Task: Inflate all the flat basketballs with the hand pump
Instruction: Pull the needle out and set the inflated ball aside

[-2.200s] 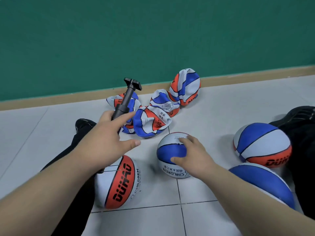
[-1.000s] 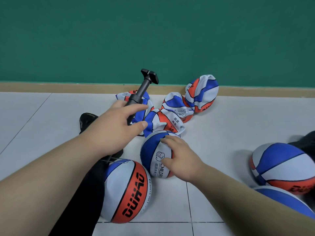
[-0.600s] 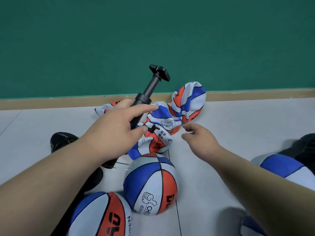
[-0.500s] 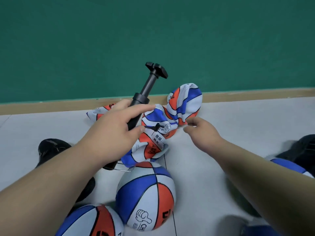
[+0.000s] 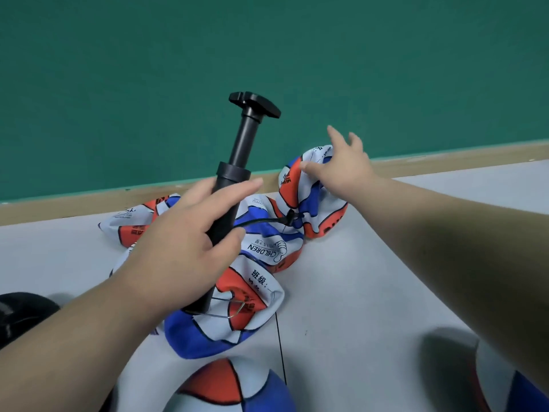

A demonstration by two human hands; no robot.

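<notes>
The left hand (image 5: 184,248) wraps its fingers round the smooth black barrel of the pump (image 5: 243,144), which stands tilted, its T-handle drawn up. The right hand (image 5: 347,165), fingers spread wide, touches the crumpled flat ball (image 5: 315,209) by the green wall (image 5: 297,55). More limp, creased balls (image 5: 214,331) lie heaped on the pale tiled floor (image 5: 371,292) under the pump.

Matt black plastic pump (image 5: 237,162); crumpled flat basketballs (image 5: 225,319); smooth pale floor tiles (image 5: 356,292); matt green wall (image 5: 267,40).
</notes>
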